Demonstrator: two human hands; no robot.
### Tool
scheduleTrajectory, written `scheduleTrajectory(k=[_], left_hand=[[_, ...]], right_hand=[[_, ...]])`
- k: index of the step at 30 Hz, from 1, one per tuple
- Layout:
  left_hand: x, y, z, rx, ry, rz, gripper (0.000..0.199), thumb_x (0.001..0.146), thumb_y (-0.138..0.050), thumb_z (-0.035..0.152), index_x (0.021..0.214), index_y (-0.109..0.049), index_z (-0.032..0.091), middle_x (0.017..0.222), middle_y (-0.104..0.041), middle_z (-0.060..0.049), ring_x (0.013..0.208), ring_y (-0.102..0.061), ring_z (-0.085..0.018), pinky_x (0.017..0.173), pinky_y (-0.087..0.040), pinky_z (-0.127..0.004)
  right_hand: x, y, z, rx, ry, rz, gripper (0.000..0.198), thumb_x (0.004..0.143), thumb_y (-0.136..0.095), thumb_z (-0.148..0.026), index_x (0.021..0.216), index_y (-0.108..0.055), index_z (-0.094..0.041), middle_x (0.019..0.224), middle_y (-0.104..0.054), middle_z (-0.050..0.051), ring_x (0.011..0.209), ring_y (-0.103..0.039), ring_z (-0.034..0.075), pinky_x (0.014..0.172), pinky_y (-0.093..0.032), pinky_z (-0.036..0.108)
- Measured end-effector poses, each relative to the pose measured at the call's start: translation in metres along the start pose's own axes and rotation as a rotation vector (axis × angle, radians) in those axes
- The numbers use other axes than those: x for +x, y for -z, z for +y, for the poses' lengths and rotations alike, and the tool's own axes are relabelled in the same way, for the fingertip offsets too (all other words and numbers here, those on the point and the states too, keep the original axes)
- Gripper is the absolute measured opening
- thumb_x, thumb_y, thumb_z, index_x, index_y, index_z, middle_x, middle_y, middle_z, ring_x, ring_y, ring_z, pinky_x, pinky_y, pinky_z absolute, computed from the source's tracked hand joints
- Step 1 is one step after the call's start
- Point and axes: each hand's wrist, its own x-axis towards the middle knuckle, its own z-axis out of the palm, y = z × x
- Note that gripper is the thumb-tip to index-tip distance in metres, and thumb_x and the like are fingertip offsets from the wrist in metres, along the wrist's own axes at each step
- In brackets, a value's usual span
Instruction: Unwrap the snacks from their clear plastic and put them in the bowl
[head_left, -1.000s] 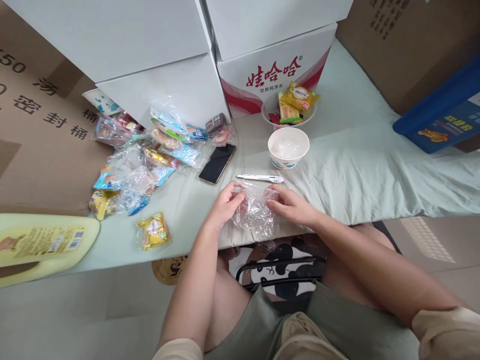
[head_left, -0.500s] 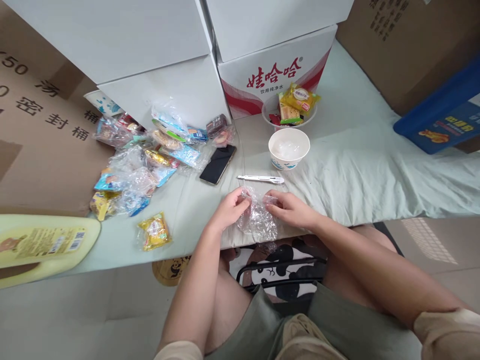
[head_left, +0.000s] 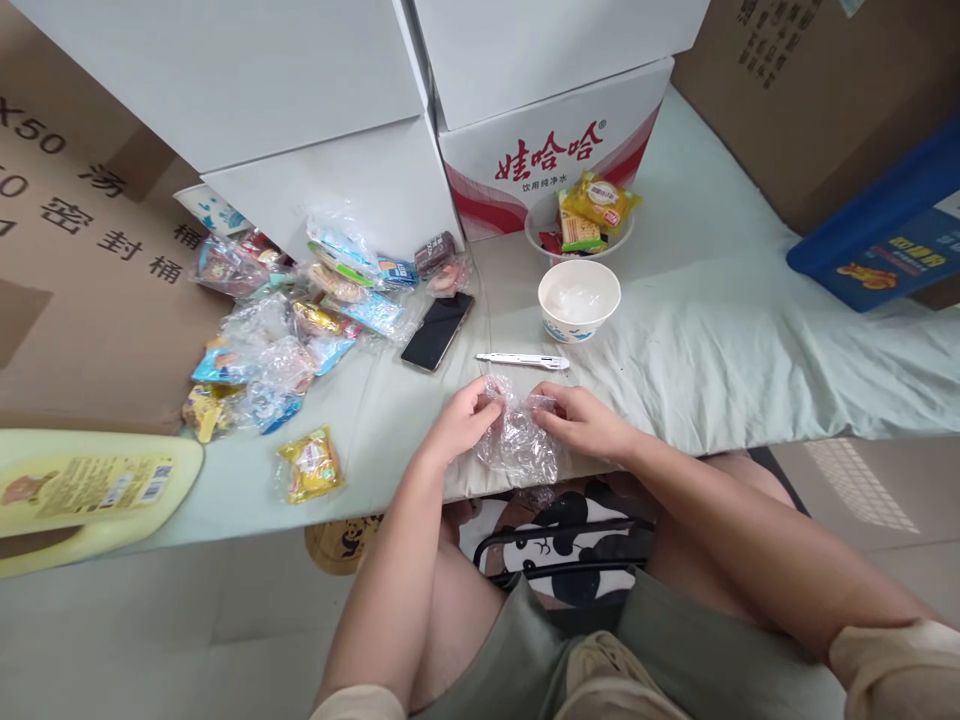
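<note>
A crumpled clear plastic bag [head_left: 521, 448] hangs between my two hands at the front edge of the cloth-covered surface. My left hand [head_left: 466, 418] pinches its upper left side, and my right hand [head_left: 574, 415] pinches the upper right. The bag's lower end droops over the edge. Just beyond my fingers lies a white utility knife [head_left: 525, 361]. Behind the knife stands a white paper bowl [head_left: 579, 300] with something clear inside. A dark phone [head_left: 437, 332] rests to the left of the knife.
Wrapped snacks [head_left: 262, 335] are heaped at the left. One yellow packet [head_left: 310, 466] lies nearer the edge. A clear tub [head_left: 534, 240] holds more snacks before a white box [head_left: 480, 200]. A yellow jug [head_left: 176, 460] is at far left, a blue container [head_left: 832, 265] at right.
Both hands keep their pinch on the plastic bag in almost the same place. The whole view has shifted very slightly; nothing else has visibly moved.
</note>
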Motion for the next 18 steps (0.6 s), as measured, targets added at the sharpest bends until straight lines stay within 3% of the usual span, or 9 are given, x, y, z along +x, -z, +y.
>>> scheduleTrajectory(k=[18], left_hand=[[0.0031, -0.0003, -0.0083, 0.066, -0.008, -0.022, 0.014, 0.088, -0.057, 0.032, 0.088, -0.053, 0.019, 0.071, -0.057, 0.004, 0.064, -0.055, -0.012, 0.061, -0.042, -0.024]], right_hand=[[-0.0017, -0.0005, -0.0026, -0.081, 0.012, -0.033, 0.019, 0.092, -0.047, -0.033, 0.095, -0.059, -0.018, 0.072, -0.061, 0.001, 0.063, -0.054, 0.015, 0.064, -0.039, 0.028]])
